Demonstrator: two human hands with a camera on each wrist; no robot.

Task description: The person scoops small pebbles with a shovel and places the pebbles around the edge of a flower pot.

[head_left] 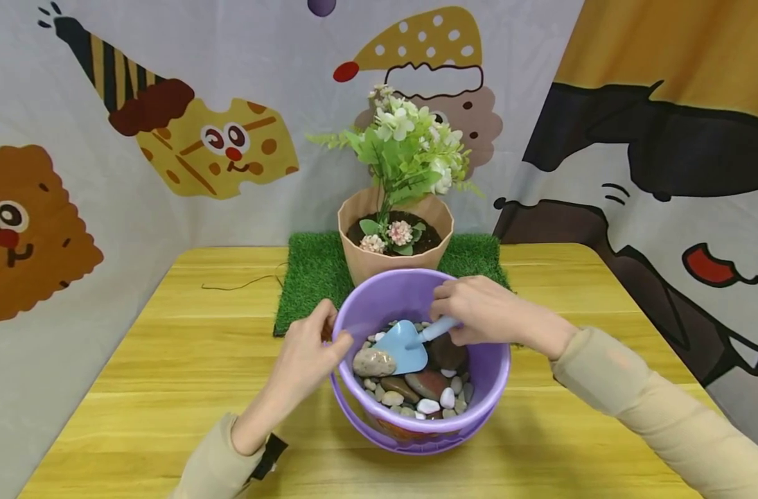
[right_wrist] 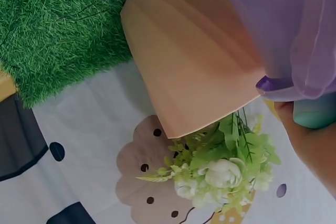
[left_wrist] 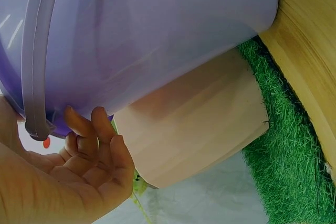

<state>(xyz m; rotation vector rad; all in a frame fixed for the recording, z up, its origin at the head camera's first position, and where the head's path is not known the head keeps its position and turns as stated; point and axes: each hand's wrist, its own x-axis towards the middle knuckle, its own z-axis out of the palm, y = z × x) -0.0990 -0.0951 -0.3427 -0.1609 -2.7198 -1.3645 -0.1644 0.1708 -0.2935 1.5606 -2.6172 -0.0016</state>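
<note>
Behind the purple bucket, a pink flowerpot stood on a green mat on the desk. Inside the bucket, among stones, the blue shovel lay slantwise, blade pointing left and nearward against a speckled stone. The right hand curled its fingers round the handle; the left hand pinched the bucket's rim

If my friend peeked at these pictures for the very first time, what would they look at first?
Probably the big purple bucket in the middle, with stones and a blue shovel inside, the shovel held by the right hand. Next might come the white flowers in the pinkish pot behind it, on a green grass mat. The cheese with a face on the cloth backdrop, up left, is eye-catching too.
</note>
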